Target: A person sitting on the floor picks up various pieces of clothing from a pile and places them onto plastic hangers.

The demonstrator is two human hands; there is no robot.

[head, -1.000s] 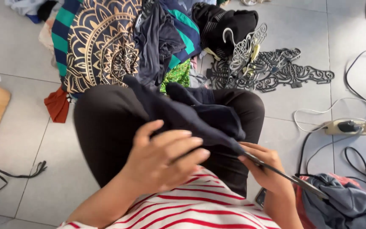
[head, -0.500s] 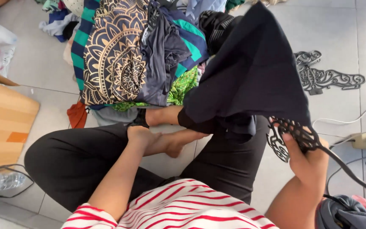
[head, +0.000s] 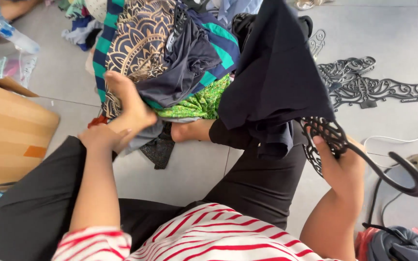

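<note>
— Where the wooden board (head: pixel 10 140) lies at far left, what next?
— Left hand (head: pixel 100 137) loosely cupped, resting against own bare foot (head: pixel 129 104) beside the patterned clothes pile (head: pixel 165 53).
— And further right?
— Right hand (head: pixel 337 162) clenched around black ornate hanger (head: pixel 364 157), dark garment (head: pixel 276 77) draped over it, raised above the knee.

Right hand (head: pixel 337 162) has swung the dark navy cloth garment (head: pixel 276 72) on its black ornate metal hanger (head: pixel 364 159) up rightward; left hand (head: pixel 100 137) dropped to the ankle.

The dark garment (head: pixel 276 82) hides most of the black hanger (head: pixel 354 154); its top edge is cropped.
</note>
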